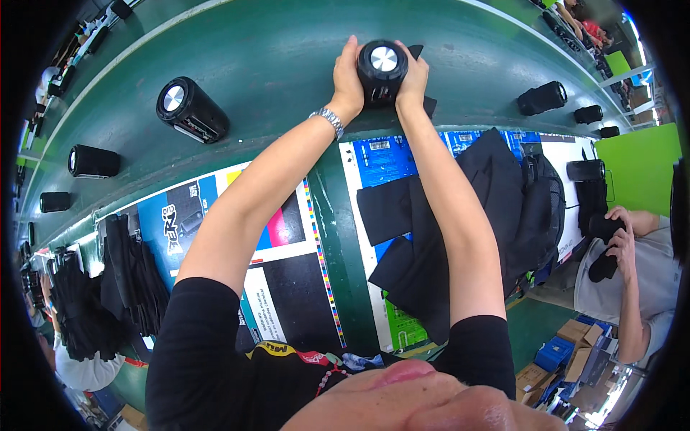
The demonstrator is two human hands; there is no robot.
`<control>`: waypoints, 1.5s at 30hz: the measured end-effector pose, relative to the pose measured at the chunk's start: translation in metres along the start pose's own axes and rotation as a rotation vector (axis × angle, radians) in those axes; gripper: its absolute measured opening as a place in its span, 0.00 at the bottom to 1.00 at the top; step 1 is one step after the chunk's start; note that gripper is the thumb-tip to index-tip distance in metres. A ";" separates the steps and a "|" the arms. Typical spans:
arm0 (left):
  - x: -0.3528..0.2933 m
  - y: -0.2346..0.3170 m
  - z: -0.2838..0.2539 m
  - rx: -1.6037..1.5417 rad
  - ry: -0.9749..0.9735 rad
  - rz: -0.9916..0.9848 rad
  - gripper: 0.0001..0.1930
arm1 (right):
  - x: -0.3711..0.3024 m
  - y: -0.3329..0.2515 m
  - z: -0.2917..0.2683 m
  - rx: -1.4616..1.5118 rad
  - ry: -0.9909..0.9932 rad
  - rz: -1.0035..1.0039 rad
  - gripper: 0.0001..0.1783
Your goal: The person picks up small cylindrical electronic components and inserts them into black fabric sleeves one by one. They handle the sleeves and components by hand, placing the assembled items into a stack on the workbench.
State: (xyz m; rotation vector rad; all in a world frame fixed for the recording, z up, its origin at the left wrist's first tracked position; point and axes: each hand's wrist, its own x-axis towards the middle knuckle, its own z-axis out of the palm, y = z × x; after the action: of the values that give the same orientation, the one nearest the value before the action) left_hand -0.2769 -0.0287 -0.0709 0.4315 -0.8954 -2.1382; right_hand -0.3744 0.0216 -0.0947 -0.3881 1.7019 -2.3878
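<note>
Both my arms reach out over a green conveyor belt [287, 54]. Between my palms stands a black cylindrical speaker [379, 75], its round silver end facing up. My left hand [348, 80] wraps the speaker's left side, with a metal watch [332, 123] on that wrist. From the right, my right hand [412, 80] presses against the speaker. Dark flaps, perhaps cloth, stick out beside my right hand; how they are held is hidden. Another black speaker [198, 115] lies tilted on the belt to the left. Flat black cloth pieces [489, 179] lie heaped beside my right forearm.
More speakers sit along the belt: one [93, 161] at left, one [543, 98] at right. Printed sheets [287, 273] cover the near worktop. Black pouches [129, 273] hang at left. A co-worker [625, 251] at right handles a dark item, near cardboard boxes [575, 345].
</note>
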 end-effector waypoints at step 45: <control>-0.250 0.159 -0.185 1.004 -0.008 0.464 0.14 | -0.339 -0.055 0.051 0.193 -0.748 0.401 0.18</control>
State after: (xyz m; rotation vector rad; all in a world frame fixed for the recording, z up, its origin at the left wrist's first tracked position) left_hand 0.0709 0.0031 -0.0821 0.6124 -1.8405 -1.1548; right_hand -0.0363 0.0950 -0.0627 -0.7140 1.0746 -1.7669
